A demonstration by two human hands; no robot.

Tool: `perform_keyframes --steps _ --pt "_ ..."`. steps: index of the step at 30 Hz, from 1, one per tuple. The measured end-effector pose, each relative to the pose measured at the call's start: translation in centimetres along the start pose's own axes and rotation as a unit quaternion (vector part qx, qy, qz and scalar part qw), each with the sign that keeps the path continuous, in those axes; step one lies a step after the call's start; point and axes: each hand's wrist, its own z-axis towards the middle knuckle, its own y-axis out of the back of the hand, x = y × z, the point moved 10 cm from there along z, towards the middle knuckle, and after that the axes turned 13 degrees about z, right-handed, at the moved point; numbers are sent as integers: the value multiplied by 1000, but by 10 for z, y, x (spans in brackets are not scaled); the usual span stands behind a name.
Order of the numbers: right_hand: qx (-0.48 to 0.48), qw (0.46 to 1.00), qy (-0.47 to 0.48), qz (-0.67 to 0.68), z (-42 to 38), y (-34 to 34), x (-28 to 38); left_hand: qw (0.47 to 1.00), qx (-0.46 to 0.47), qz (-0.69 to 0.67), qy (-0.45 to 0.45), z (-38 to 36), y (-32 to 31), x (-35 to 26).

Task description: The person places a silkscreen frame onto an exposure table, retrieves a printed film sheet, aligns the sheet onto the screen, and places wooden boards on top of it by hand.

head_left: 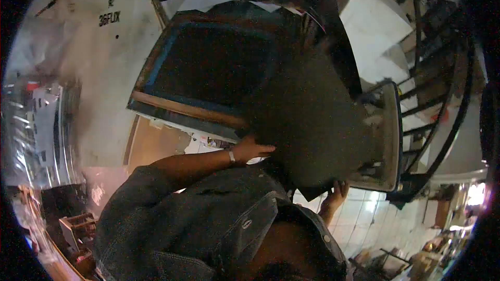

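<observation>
A broad dark grey-brown sheet (312,119) spreads in front of my body; its material is too dim to make out. My left hand (252,150), with a pale band at the wrist, holds the sheet's near left edge, partly tucked against it. At the near right edge, my right hand (339,192) grips with its fingers curled up around the rim. Beneath and beyond the sheet lies a large frame (192,112) with a wooden strip, blue inner borders and a dark middle.
To the right stands a pale tray-like surface (389,140) with a dark rim, beside a dark slatted rack (437,99). Plastic-wrapped goods (49,135) are on the left by a pale wall (104,73) with lettering. White floor tiles (359,218) show at lower right.
</observation>
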Motion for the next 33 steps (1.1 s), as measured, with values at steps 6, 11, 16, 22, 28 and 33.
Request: perform_keyframes --steps 6,11,16,22,28,33 --pt "192 976 9 -104 78 -113 -46 927 -155 -322 119 -40 47 88" --pt "220 970 -88 -54 126 -244 -97 758 -216 -567 238 -38 90 196" --pt "238 962 -134 -9 159 -411 -93 896 -229 237 299 -18 247 219" --pt "392 700 303 -514 252 -668 -134 696 -567 -364 249 -52 268 251" --pt "421 608 394 -546 289 -834 -173 665 -615 -52 420 -190 145 201" --pt "432 590 376 -569 304 -878 -202 513 -604 -56 607 -258 74 160"
